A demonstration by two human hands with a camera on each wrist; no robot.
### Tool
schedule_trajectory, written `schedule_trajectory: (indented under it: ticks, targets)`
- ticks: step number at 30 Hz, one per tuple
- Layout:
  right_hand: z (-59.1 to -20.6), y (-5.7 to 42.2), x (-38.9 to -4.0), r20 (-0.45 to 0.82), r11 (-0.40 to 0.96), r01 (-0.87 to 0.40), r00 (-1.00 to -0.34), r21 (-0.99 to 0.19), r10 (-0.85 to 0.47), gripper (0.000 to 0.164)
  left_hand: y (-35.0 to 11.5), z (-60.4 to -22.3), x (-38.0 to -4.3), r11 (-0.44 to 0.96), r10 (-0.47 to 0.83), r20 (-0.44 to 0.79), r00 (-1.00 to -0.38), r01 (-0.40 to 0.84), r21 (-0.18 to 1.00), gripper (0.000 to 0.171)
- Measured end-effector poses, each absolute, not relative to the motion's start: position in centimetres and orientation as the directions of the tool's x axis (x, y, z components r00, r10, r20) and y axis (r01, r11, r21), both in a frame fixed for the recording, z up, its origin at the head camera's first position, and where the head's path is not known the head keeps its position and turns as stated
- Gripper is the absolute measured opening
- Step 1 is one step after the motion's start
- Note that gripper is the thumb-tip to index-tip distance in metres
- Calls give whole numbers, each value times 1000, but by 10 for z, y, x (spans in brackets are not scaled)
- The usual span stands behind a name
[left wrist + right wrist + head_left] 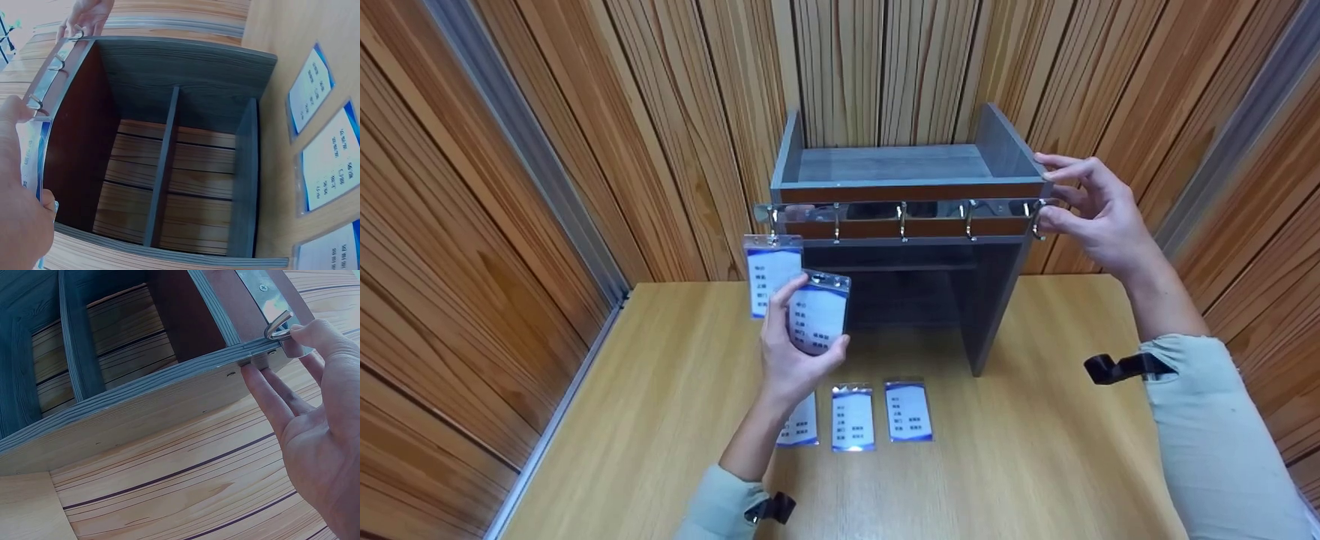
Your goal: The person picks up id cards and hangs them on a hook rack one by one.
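My left hand (795, 360) pinches a clear-cased ID badge (819, 311) between thumb and fingers, in front of the grey wooden shelf (997, 300). Just behind it, another badge (762, 274) hangs from the leftmost hook of the metal hook rail (870, 212) along the shelf's upper front. At the rail's right end, my right hand (1099, 210) grips the shelf's corner. In the right wrist view its thumb (320, 333) touches the end hook (278, 326), while the fingers (267, 391) lie against the side panel. The left wrist view shows the held badge (31, 146) only partly.
Three more badges lie on the wooden table (1035, 465) before the shelf: one (804, 424) partly behind my left forearm, one (853, 420) in the middle, one (909, 412) to the right. Wood-patterned walls (675, 112) enclose the table at the back and sides.
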State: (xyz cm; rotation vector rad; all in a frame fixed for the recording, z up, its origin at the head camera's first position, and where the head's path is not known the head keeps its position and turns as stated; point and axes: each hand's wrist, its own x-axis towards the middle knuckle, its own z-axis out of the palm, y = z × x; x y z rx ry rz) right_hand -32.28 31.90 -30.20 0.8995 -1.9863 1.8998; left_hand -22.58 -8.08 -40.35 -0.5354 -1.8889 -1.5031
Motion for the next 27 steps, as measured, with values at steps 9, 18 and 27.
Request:
schedule_trajectory:
  ticks: [9, 18, 27]
  targets:
    - [-302, 320, -324, 575, -64, -581, -774, -812, -267, 41, -74, -397, -235, 263, -114, 734, -669, 693, 672, 84]
    - [-302, 317, -322, 562, -26, -575, -787, -817, -254, 41, -75, -408, -260, 297, -100, 722, -684, 672, 678, 88]
    - [-302, 317, -323, 561, -30, -573, -787, -819, -255, 41, -71, -400, -266, 321, -76, 729, -681, 675, 664, 85]
